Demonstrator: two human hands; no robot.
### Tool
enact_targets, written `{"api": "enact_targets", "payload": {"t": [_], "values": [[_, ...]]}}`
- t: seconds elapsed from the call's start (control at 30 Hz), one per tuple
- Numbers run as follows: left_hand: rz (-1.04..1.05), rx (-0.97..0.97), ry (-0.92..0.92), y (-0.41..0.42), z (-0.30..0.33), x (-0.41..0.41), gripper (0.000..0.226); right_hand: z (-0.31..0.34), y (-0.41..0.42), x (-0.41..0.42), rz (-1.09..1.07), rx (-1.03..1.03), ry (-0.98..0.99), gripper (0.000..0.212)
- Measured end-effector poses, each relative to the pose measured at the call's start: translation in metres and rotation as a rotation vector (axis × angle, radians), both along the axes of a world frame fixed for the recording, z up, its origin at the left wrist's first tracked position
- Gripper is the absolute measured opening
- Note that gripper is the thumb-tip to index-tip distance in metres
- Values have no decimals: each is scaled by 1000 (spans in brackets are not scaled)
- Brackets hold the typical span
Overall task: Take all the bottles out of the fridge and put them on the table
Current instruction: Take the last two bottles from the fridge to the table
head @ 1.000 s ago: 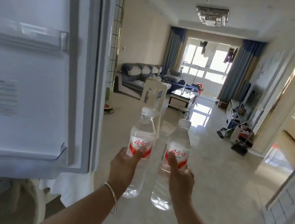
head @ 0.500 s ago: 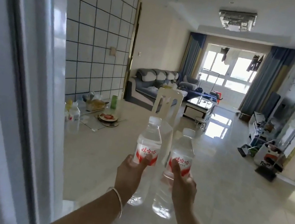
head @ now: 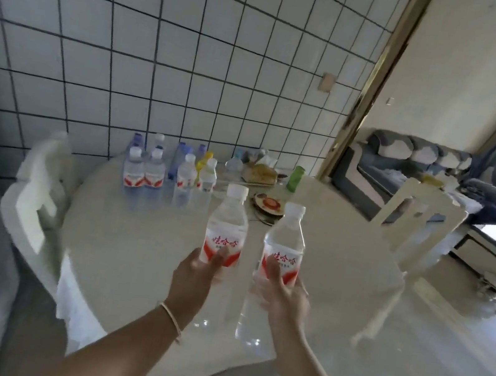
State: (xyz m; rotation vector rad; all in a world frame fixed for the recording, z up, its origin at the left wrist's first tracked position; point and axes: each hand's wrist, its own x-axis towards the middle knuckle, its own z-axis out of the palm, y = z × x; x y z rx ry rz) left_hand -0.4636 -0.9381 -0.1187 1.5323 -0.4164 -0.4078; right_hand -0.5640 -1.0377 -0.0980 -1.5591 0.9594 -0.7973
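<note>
I carry two clear water bottles with red-and-white labels and white caps, both upright in the air over the near part of the round white table (head: 138, 248). My left hand (head: 193, 280) grips the left bottle (head: 227, 227) around its lower body. My right hand (head: 284, 299) grips the right bottle (head: 284, 249) the same way. Several more bottles (head: 170, 171) stand grouped at the table's far side, near the tiled wall. The fridge is out of view.
A white chair (head: 41, 196) stands at the table's left and another (head: 416, 216) at its right. A plate (head: 268, 206), a green cup (head: 295, 179) and a tissue box (head: 259, 173) lie on the far part. A sofa (head: 408, 162) sits in the room beyond.
My view has swung left from the fridge door and living room to the table. Both hands still hold their bottles, which now hang over the table.
</note>
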Motion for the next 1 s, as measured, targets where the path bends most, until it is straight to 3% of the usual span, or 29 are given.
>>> {"api": "enact_targets", "payload": {"t": [0.17,0.3,0.37,0.47,0.6,0.67,0.77,0.93,1.0], "values": [[135,96,8,-6,-33,47,57,-38,-27,57,182,93,69,82],[223,161,-14,-11,-53,97,77,-60,-45,119,266,170,112,77],[269,172,-10,-16,-60,128,82,-68,-54,154,311,195,114,64],[313,95,58,-28,-64,175,65,-81,-71,211,367,198,104,41],[316,56,51,-40,-69,235,77,-98,-83,279,430,246,97,70],[281,87,68,-45,-73,259,62,-104,-87,305,458,262,76,72],[268,98,105,-48,-85,290,32,-110,-95,337,530,295,58,58],[319,76,190,-48,-106,326,36,-129,-113,383,685,327,88,57],[359,47,231,-47,-114,340,56,-136,-117,398,749,343,96,67]]}}
